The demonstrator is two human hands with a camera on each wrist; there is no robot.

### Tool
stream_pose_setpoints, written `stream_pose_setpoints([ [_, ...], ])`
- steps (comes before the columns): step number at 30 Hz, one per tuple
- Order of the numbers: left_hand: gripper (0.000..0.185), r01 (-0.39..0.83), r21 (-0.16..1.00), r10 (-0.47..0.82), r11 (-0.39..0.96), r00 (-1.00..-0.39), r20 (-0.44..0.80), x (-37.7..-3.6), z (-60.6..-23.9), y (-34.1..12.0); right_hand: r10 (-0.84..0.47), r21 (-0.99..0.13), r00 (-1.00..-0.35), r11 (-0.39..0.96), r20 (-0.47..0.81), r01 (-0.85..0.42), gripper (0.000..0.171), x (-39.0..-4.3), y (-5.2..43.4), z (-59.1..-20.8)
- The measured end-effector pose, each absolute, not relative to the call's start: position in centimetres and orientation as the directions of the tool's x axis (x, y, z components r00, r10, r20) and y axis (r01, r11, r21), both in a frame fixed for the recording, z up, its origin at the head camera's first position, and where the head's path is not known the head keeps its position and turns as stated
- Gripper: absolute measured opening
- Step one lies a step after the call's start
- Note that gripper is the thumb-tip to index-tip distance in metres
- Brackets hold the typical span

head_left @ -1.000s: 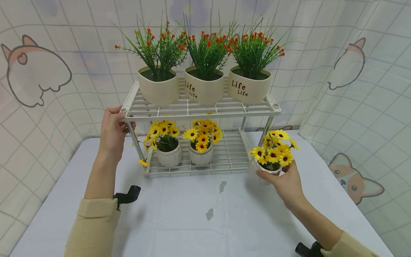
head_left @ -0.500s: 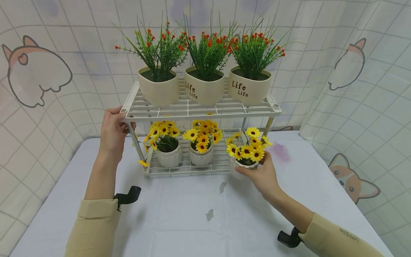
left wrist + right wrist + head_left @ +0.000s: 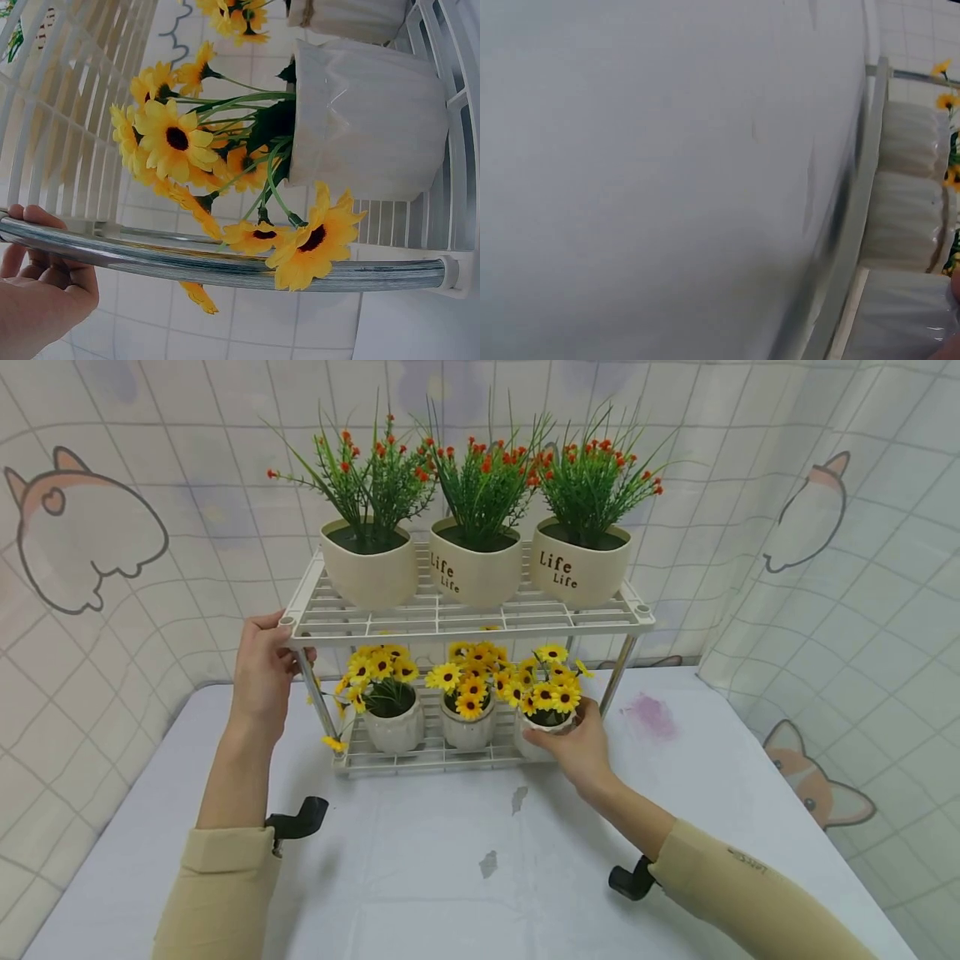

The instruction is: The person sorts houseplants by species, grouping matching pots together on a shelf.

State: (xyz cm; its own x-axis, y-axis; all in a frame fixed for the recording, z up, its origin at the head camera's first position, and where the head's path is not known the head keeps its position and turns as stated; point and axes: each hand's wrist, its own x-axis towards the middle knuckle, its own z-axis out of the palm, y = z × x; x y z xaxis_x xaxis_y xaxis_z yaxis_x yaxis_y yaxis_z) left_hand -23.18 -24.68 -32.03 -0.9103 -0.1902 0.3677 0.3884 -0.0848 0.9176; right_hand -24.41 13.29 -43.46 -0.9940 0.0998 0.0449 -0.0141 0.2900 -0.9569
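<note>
A white two-tier rack (image 3: 465, 628) stands on the table. My left hand (image 3: 264, 672) grips its front-left corner and chrome post (image 3: 225, 264); the left wrist view shows its fingers (image 3: 45, 259) curled round that post. My right hand (image 3: 576, 745) holds a small white pot of yellow sunflowers (image 3: 542, 727) at the right end of the lower shelf (image 3: 420, 762), beside two like pots (image 3: 393, 727) (image 3: 467, 728). Whether the held pot rests on the shelf I cannot tell. In the right wrist view, white pots (image 3: 909, 225) line the shelf edge.
Three cream pots with green sprigs and red buds (image 3: 369, 570) (image 3: 474, 575) (image 3: 581, 575) fill the top shelf. The grey table (image 3: 450, 877) has a pink stain (image 3: 651, 714) right of the rack. A cartoon-printed curtain (image 3: 825, 527) encloses the back and sides.
My right hand carried the sunflower pot leftward from the table's right side into the lower shelf, next to the other two pots. The left hand stayed on the rack corner.
</note>
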Motion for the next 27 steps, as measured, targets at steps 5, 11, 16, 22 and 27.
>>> stream_pose_setpoints([
  [5,0.020,0.385,0.918,-0.186,-0.093,-0.913,0.364,-23.3,-32.1,-24.7,0.117,-0.960,-0.992,0.280,0.038,-0.004,0.095,-25.7,13.1,-43.9],
  [11,0.021,0.384,0.919,-0.183,-0.086,-0.913,0.364,-23.5,-32.2,-24.8,0.106,-0.956,-0.994,0.295,0.040,-0.007,0.096,-26.7,13.0,-44.3],
  [16,0.021,0.400,0.910,-0.200,-0.114,-0.906,0.373,-23.5,-32.4,-24.9,0.040,-0.931,-0.998,0.364,0.056,-0.038,0.094,-26.7,13.3,-44.3],
  [22,0.022,0.440,0.887,-0.282,-0.142,-0.877,0.390,-22.8,-33.8,-25.4,-0.118,-0.845,-0.993,0.529,0.014,-0.075,0.086,-24.8,15.6,-43.3],
  [27,0.020,0.444,0.892,-0.340,-0.081,-0.854,0.394,-22.5,-35.4,-27.2,-0.303,-0.807,-0.952,0.554,0.035,-0.206,0.059,-23.7,19.6,-41.9],
])
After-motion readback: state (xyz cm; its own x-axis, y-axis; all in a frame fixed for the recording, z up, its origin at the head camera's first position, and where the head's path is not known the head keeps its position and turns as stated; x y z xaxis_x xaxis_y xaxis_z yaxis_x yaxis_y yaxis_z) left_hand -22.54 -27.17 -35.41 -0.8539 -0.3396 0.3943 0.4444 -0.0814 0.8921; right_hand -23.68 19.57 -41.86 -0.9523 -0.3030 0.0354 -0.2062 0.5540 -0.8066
